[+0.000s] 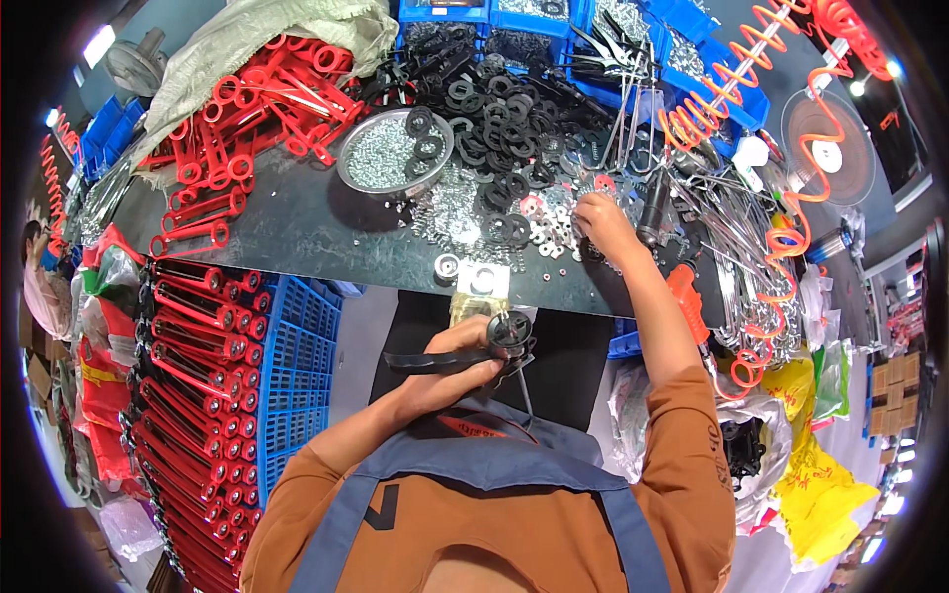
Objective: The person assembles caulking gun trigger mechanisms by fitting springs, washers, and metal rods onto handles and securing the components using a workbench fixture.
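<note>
My left hand (pixel 450 371), close to my apron below the table's front edge, is closed around a part with a round dark-and-metal head (pixel 509 334), a flat black lever and a thin metal rod. Over the tabletop, my right hand (pixel 605 225) has its fingertips bent together down among small loose parts; what they pinch, if anything, is hidden. White and metal washers (pixel 554 232) lie just left of these fingers. Black rings (pixel 494 128) are heaped farther back. A black-bodied tool (pixel 654 206) sits beside my right hand.
A metal bowl of small silvery parts (pixel 381 153) stands left of the rings. Red ring-ended parts (pixel 262 99) spill from a sack. Red assemblies are stacked by a blue crate (pixel 297 366). Orange coiled hoses (pixel 806 198) hang at right above metal rods (pixel 727 257) and a red-orange air tool (pixel 684 296).
</note>
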Motion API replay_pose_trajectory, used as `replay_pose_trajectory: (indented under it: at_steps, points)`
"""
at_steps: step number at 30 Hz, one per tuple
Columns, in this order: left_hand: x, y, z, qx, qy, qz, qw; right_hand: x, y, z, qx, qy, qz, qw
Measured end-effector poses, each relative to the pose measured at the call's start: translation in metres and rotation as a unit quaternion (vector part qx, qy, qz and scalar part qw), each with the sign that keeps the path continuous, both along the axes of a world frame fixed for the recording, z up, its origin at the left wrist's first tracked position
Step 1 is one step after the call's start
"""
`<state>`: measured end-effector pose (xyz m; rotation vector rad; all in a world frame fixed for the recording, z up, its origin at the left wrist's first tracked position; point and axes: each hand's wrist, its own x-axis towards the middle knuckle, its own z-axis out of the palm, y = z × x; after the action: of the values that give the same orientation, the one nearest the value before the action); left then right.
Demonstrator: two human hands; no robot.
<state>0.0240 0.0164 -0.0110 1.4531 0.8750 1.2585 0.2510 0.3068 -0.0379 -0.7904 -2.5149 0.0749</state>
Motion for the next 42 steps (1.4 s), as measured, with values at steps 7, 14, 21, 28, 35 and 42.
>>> replay_pose_trajectory:
  at_steps: [7,14,21,28,35,42]
  points:
    - [0.008,-0.01,0.005,-0.044,0.003,0.068,0.997,-0.057,-0.117,0.092,-0.489,0.315,0.059,0.811]
    - [0.018,-0.008,0.009,-0.002,0.059,0.041,0.997,-0.051,-0.167,0.097,-0.421,0.241,0.203,0.851]
    - [0.022,-0.009,0.009,0.018,0.039,0.061,0.997,-0.047,-0.169,0.108,-0.345,0.118,0.218,0.905]
    - [0.03,-0.003,0.007,0.048,0.009,0.139,0.989,-0.022,-0.17,0.091,-0.402,0.209,0.143,0.88]
    - [0.02,0.018,0.003,0.163,0.157,0.068,0.972,0.001,-0.275,-0.04,-0.505,0.246,-0.021,0.827]
    - [-0.007,0.049,0.036,0.08,-0.216,-0.014,0.973,-0.01,-0.223,-0.004,-0.038,0.269,-0.078,0.959]
